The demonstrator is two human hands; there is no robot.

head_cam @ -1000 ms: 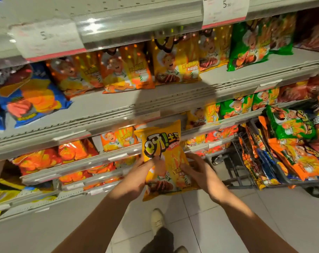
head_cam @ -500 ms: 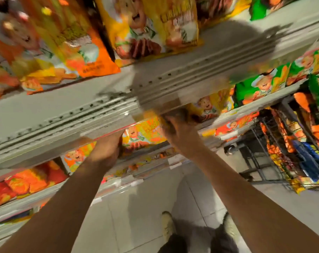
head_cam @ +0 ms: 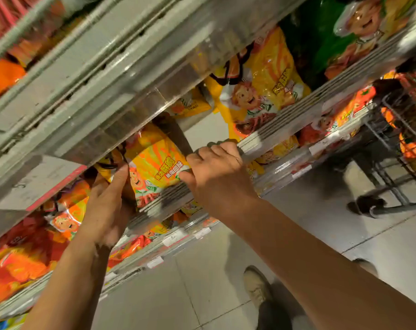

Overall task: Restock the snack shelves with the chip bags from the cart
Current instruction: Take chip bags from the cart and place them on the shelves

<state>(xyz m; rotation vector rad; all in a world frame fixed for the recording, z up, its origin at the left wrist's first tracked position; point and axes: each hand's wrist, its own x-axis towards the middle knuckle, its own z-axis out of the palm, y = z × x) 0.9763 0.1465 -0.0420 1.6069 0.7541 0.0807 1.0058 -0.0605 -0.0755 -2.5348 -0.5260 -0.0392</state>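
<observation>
A yellow chip bag (head_cam: pixel 154 165) stands on the grey shelf (head_cam: pixel 168 196) under the shelf board above it. My left hand (head_cam: pixel 107 198) holds the bag's left edge, with the index finger stretched up along it. My right hand (head_cam: pixel 216 170) grips the bag's right edge, its fingers curled over the shelf's front lip. The top of the bag is hidden behind the upper shelf's rail. The wire cart (head_cam: pixel 407 129) with more orange chip bags stands at the right edge.
Another yellow bag (head_cam: pixel 257 91) and a green bag (head_cam: pixel 345 39) stand further right on the same shelf. Orange bags (head_cam: pixel 23 256) fill the shelf's left part. A price tag (head_cam: pixel 35 186) hangs from the upper rail. Lower shelves, the tiled floor and my shoes (head_cam: pixel 257 287) lie below.
The yellow bag has gone from in front of my chest up onto the shelf. Both hands went up with it, and the camera has tilted and come closer to the shelves.
</observation>
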